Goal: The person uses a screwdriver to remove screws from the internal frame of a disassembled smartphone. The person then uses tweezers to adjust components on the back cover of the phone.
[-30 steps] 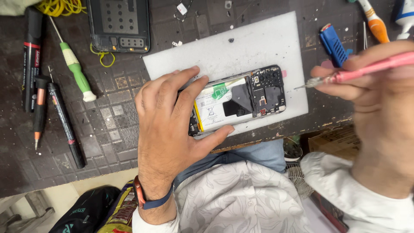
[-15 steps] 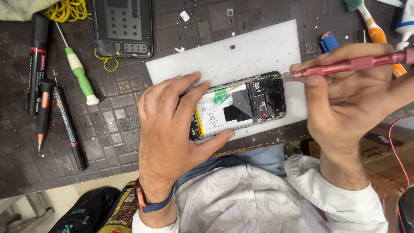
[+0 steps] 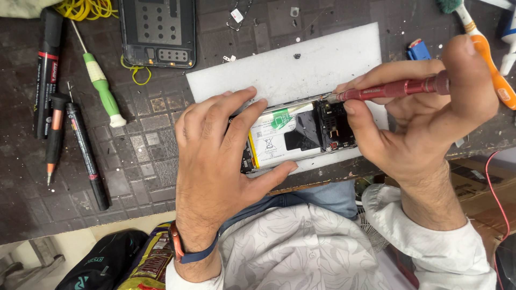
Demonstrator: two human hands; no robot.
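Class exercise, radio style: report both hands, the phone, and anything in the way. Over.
Left hand flat on opened phone, pinning it. Right hand grips red screwdriver, tip at phone's top edge. White mat underneath; nothing blocking.

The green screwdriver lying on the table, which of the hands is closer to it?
Left. The left hand rests on the opened phone, just right of the green screwdriver. The right hand is far across, holding a red screwdriver.
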